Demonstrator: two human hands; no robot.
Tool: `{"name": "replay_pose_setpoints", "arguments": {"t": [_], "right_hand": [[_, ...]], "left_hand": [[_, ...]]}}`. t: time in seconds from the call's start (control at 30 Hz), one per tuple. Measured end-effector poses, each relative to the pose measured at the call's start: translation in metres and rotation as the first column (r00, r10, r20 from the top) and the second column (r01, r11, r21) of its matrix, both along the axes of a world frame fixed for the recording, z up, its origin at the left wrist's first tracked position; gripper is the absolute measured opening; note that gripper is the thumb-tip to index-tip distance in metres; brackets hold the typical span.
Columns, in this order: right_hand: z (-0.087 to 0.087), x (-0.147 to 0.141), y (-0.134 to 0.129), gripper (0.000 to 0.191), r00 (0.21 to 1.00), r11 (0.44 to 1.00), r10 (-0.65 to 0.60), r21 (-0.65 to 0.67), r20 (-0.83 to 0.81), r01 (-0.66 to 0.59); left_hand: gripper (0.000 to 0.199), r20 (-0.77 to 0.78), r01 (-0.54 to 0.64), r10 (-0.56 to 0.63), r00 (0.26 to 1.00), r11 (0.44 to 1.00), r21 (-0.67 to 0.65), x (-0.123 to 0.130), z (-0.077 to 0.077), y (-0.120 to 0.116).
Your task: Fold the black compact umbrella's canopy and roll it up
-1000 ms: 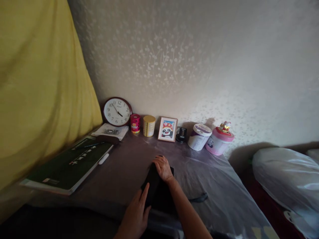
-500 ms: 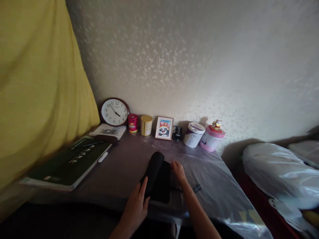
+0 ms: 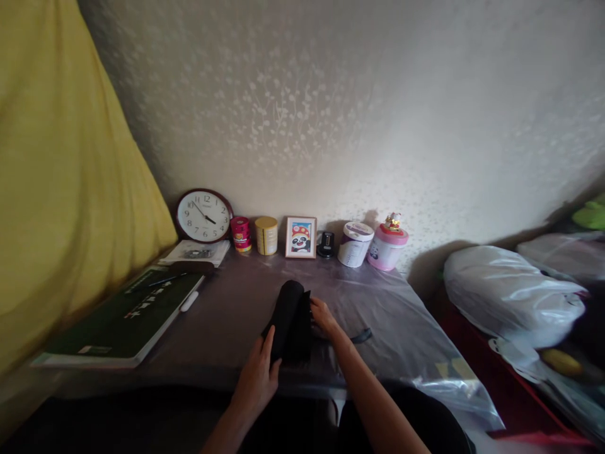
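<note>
A black roll (image 3: 287, 315) lies at a slant near the table's front, with a flap of the same black material on its right side. My left hand (image 3: 261, 371) grips the roll's lower left side, thumb and fingers on it. The flap's right edge is pinched in my right hand (image 3: 323, 315), and the flap is lifted a little off the table. Some fingertips of my right hand are hidden behind the flap. A dark strap (image 3: 362, 337) lies on the table just right of my right wrist.
On the left lie a large green book (image 3: 113, 315) and a white marker (image 3: 189, 301). Along the wall stand a clock (image 3: 205, 215), a red can (image 3: 241, 234), a yellow-lidded can (image 3: 266, 237), a framed panda picture (image 3: 300, 238) and two tubs. White bags (image 3: 510, 293) sit at right.
The camera view has shifted. My right hand has raised the flap's edge and brought it closer to the roll. My left hand stays on the roll.
</note>
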State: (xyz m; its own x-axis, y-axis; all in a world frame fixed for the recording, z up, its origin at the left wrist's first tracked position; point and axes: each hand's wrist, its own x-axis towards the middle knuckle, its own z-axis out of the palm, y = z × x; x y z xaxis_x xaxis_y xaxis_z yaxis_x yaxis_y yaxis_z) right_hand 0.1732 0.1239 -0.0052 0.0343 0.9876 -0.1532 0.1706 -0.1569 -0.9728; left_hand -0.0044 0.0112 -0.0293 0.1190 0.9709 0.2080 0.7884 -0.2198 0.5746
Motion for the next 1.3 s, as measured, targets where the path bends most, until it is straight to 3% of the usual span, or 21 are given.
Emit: {"name": "replay_pose_setpoints", "arguments": {"t": [0.23, 0.47, 0.6, 0.73, 0.9, 1.13, 1.3], "right_hand": [[-0.004, -0.007, 0.009, 0.018, 0.991, 0.999, 0.042, -0.016, 0.130, -0.041], [-0.006, -0.013, 0.007, 0.041, 0.969, 0.994, 0.112, -0.040, 0.220, -0.106], [-0.004, -0.014, 0.002, 0.053, 0.925, 0.985, 0.079, 0.116, 0.371, -0.130], [0.005, -0.016, -0.002, 0.058, 0.835, 0.862, 0.099, 0.372, 0.541, -0.343], [0.018, -0.019, -0.005, 0.032, 0.690, 0.721, 0.155, 0.396, 0.707, -0.568], [0.021, -0.019, -0.008, 0.043, 0.622, 0.661, 0.172, 0.379, 0.764, -0.648], [0.019, -0.020, -0.010, 0.042, 0.656, 0.656, 0.201, 0.397, 0.728, -0.642]], "left_hand": [[0.057, 0.017, 0.002, -0.002, 1.000, 1.000, 0.006, 0.000, -0.002, 0.001], [0.059, 0.006, -0.019, 0.019, 1.000, 1.000, -0.009, 0.001, -0.004, 0.002], [0.059, -0.007, -0.029, 0.029, 1.000, 1.000, -0.011, -0.001, -0.006, 0.004], [0.058, -0.013, -0.020, 0.020, 1.000, 1.000, -0.012, -0.003, -0.006, 0.005], [0.055, -0.016, -0.022, 0.022, 1.000, 1.000, 0.015, -0.003, -0.006, 0.006], [0.055, -0.008, -0.042, 0.042, 0.999, 0.999, 0.014, -0.003, -0.005, 0.006], [0.048, 0.006, -0.068, 0.068, 0.998, 0.996, 0.065, -0.005, -0.006, 0.006]]}}
